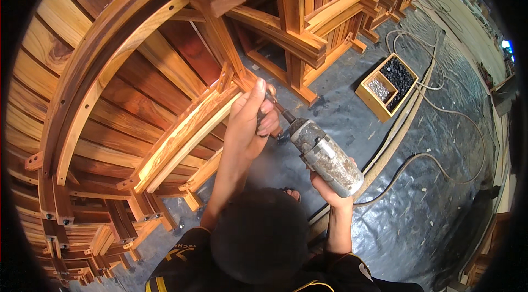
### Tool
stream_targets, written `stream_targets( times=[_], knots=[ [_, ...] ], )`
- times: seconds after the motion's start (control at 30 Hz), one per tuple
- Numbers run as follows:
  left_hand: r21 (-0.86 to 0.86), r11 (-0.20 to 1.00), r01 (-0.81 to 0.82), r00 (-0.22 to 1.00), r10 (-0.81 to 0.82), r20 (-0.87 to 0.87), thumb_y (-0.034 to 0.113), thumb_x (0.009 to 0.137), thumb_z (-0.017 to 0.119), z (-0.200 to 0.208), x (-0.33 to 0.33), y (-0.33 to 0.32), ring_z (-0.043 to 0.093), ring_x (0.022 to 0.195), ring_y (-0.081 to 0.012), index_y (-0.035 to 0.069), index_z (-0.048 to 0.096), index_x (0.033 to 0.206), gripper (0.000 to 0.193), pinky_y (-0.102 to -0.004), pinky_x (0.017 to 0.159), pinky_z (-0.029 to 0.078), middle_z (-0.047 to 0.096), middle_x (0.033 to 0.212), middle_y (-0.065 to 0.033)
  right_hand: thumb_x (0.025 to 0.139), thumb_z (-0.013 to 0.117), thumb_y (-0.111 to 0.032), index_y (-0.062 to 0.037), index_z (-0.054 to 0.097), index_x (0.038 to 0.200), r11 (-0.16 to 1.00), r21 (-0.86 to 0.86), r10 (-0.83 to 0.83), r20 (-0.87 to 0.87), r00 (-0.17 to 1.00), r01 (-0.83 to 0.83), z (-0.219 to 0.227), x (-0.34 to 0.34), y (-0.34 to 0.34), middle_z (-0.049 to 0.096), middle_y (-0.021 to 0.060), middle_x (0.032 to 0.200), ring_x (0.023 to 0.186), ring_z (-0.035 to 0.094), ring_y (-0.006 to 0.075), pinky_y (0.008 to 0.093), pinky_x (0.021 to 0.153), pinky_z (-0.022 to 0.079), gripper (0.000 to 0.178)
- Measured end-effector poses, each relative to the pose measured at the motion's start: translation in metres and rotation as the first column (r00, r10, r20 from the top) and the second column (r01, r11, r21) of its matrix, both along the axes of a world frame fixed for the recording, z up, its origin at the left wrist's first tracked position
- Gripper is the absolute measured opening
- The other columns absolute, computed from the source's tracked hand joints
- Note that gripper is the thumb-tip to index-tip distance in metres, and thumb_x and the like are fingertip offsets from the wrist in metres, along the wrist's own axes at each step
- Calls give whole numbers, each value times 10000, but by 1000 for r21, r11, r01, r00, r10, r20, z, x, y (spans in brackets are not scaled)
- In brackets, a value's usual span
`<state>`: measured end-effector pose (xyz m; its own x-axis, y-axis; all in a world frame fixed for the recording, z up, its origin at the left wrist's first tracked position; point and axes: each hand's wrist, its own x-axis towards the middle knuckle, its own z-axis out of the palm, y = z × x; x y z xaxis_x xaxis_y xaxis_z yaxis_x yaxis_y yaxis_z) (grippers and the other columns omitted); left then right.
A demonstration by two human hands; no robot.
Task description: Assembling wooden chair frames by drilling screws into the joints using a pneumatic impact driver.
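Observation:
My right hand (pixel 328 186) is wrapped around a worn grey power driver (pixel 324 151), held at a slant. Its bit (pixel 282 111) reaches up and left toward a wooden post of the slatted wooden furniture (pixel 220 55). Close by the bit's tip, my left hand (pixel 252 116) is closed, thumb up and fingers curled around something dark I cannot make out. My fingers hide the exact spot where bit and wood come together. To the left of my left arm, a curved wooden rail (pixel 184 135) runs along the furniture's slats.
On the dark plastic floor sheet (pixel 440 209) at the right stands a two-part wooden box (pixel 377 107) of small silver and black hardware. Hoses (pixel 421 154) loop around it. More wooden frames (pixel 300 33) line up toward the back. Curved slatted pieces (pixel 82 99) fill the left side.

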<state>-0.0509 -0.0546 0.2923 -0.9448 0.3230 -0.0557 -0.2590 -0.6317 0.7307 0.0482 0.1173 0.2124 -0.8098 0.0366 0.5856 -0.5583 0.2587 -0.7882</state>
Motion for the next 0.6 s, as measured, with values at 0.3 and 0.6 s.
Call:
stream_targets(
  times=[0.3,0.6],
  knots=[
    [-84,972,-221,969,210,-128,270,944,454,22,-7,7,323,418,-35,-9,550,890,300,-175,369,236,388,594,29,494,651,-64,15,610,878,983,156,-82,-113,990,100,43,-12,-7,617,134,815,674,617,276,291,653,488,394],
    [308,949,70,986,-19,-166,247,954,401,70,-27,10,332,440,-42,-4,498,1123,318,-170,361,247,385,627,39,512,665,-58,-43,639,843,987,59,-152,51,987,149,67,-33,0,630,100,828,705,604,267,323,651,470,332]
  ],
)
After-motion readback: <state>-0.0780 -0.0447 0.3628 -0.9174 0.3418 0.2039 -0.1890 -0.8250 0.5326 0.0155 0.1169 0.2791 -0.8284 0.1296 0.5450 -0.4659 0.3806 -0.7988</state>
